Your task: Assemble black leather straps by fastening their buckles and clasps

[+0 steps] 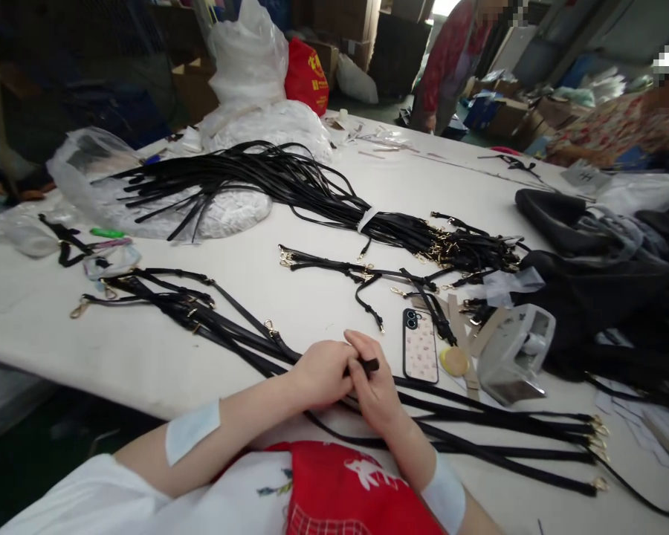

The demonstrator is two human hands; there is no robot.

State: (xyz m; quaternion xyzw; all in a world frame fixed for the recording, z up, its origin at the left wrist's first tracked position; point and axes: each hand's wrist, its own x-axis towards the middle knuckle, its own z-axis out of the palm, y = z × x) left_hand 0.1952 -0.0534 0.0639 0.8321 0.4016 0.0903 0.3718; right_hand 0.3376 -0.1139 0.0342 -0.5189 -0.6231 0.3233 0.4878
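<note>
In front of my body my left hand (322, 374) and my right hand (377, 386) meet, their fingers closed round a black strap. Its dark end (371, 365) pokes out by my right thumb; the rest of the grip is hidden. Under and beside both hands run long black straps (490, 420), with gold clasps (599, 438) at the right end. On the left, more straps (223, 327) lead to gold snap hooks (79, 309). Just right of my right hand lies a phone in a patterned case (421, 345).
A large bundle of black straps (312, 193), tied with a white band (368, 218), lies across the white table (201, 375). Short straps (334, 264) lie nearer. At right are a white plastic device (516, 353) and a black bag (569, 297). Two people stand across the table.
</note>
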